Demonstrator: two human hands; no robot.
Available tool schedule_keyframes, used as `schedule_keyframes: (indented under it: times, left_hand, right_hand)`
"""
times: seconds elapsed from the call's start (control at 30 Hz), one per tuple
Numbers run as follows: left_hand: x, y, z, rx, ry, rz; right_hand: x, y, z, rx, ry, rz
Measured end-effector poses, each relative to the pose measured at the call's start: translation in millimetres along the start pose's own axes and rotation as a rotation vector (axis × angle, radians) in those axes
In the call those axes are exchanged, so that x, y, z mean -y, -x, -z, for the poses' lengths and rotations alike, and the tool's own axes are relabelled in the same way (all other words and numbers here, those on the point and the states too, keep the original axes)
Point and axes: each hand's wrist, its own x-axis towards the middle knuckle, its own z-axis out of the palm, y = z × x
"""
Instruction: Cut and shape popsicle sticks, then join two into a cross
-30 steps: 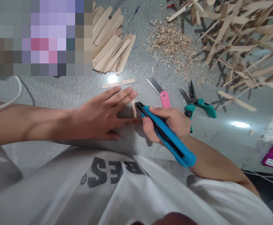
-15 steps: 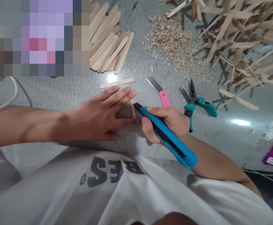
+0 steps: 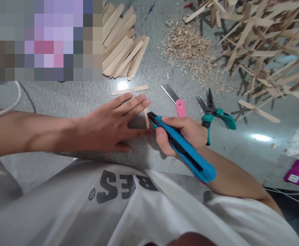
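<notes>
The left hand (image 3: pixel 111 128) lies flat on the grey floor (image 3: pixel 69 97), fingers spread, pressing down a short wooden stick (image 3: pixel 146 118). The right hand (image 3: pixel 184 135) grips a blue utility knife (image 3: pixel 182 150), its tip right at that stick. Just beyond the fingers lies a single stick (image 3: pixel 129 90) — and further off a neat stack of sticks (image 3: pixel 122 51). A pink knife (image 3: pixel 175 99) and teal pliers (image 3: pixel 213 111) sit near the right hand, shavings (image 3: pixel 187 44) beyond.

A single head-worn camera is looking steeply down, close over the grey floor (image 3: pixel 75 99) and the person's lap.
</notes>
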Motion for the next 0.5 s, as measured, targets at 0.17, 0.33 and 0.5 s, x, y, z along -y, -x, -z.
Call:
schedule_keyframes:
  times: [0.17,0.33,0.5]
  left_hand:
    - [-0.4,-1.7,1.6,0.029,0.019,0.014]
    - [0.7,-3.0,1.5,0.058,0.013,0.009]
    - [0.4,-2.5,2.3,0.108,-0.053,0.011]
  right_hand:
    - [8.6,-6.1,6.8,-0.135,0.131,0.177]
    - [13.9,-14.0,9.3,-0.122,0.103,0.191]
    - [9.9,-16.4,6.1,-0.121,0.058,0.19]
